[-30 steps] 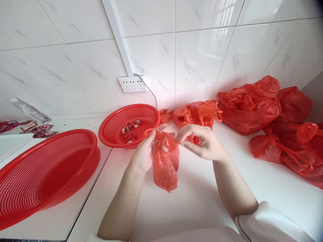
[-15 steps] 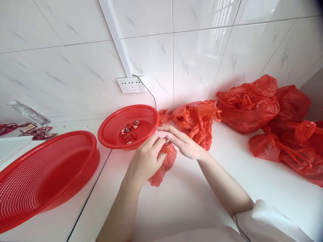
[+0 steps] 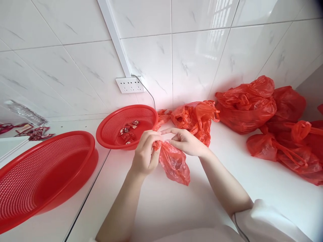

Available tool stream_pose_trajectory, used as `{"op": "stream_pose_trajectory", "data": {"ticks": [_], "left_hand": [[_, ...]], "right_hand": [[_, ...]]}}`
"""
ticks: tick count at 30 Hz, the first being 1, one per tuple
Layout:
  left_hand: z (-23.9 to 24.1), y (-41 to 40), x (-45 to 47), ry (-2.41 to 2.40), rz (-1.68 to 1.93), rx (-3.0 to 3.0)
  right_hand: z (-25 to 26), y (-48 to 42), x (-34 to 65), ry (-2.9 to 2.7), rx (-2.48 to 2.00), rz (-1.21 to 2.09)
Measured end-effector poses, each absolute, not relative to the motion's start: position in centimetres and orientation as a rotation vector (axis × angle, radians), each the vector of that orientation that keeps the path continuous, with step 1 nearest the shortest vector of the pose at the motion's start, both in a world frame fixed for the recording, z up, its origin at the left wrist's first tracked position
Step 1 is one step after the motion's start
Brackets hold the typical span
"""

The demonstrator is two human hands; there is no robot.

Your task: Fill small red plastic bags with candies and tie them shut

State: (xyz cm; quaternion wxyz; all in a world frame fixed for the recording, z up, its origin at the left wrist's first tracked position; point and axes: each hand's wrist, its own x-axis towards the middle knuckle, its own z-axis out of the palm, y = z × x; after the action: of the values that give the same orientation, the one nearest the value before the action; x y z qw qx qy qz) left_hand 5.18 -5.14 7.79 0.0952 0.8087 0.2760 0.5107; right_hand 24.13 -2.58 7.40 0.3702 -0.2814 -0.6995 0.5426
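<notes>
A small red plastic bag point(image 3: 174, 164) hangs between my hands above the white counter, its filled lower part slanting down to the right. My left hand point(image 3: 146, 151) is closed around its gathered, twisted neck. From the right, my right hand point(image 3: 185, 142) meets the neck with thumb and bent fingers, gripping the plastic there; the exact hold is partly hidden. Just behind my left hand stands a round red plastic basket point(image 3: 108, 127) with several small red wrapped packets point(image 3: 128, 135) inside.
A larger red basket point(image 3: 87, 141) sits at left. Crumpled red bags point(image 3: 194, 117) lie behind my right hand, and fuller tied bags point(image 3: 247, 107) are piled at right. Red packets point(image 3: 35, 132) lie at far left. A power strip point(image 3: 130, 85) is mounted on the tiled wall.
The bag's lower part has swung from below my left hand out to the right. My right hand's fingers have bent in around the bag's neck, and my left hand has turned slightly.
</notes>
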Motion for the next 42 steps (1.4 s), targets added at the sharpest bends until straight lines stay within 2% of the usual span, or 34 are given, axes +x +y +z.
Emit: {"op": "stream_pose_trajectory", "data": {"ticks": [7, 17, 22, 24, 30, 34, 42], "left_hand": [[7.5, -4.8, 5.6, 0.672, 1.338, 2.005], [7.8, -4.9, 5.3, 0.615, 1.222, 1.720], [8.2, -4.2, 4.3, 0.742, 1.501, 1.415], [8.7, -3.9, 3.4, 0.815, 1.628, 1.286], [10.2, -3.8, 0.5, 0.908, 1.764, 1.059], [10.2, -3.6, 0.0, 0.929, 1.778, 1.121], [9.0, -2.7, 0.5, 1.353, 1.183, 1.465]], "right_hand": [[7.2, -2.0, 23.9, -1.547, -0.654, 1.315], [7.2, -1.6, 24.3, -1.418, -0.534, 1.560], [7.3, -1.4, 24.7, -1.175, -0.415, 1.807], [7.9, -1.5, 25.4, -1.190, -0.406, 1.797], [9.9, -2.2, 30.0, -1.329, -0.651, 1.469], [10.0, -3.0, 31.7, -1.379, -0.914, 1.086], [8.9, -2.0, 30.5, -1.637, -1.364, 0.499]]}}
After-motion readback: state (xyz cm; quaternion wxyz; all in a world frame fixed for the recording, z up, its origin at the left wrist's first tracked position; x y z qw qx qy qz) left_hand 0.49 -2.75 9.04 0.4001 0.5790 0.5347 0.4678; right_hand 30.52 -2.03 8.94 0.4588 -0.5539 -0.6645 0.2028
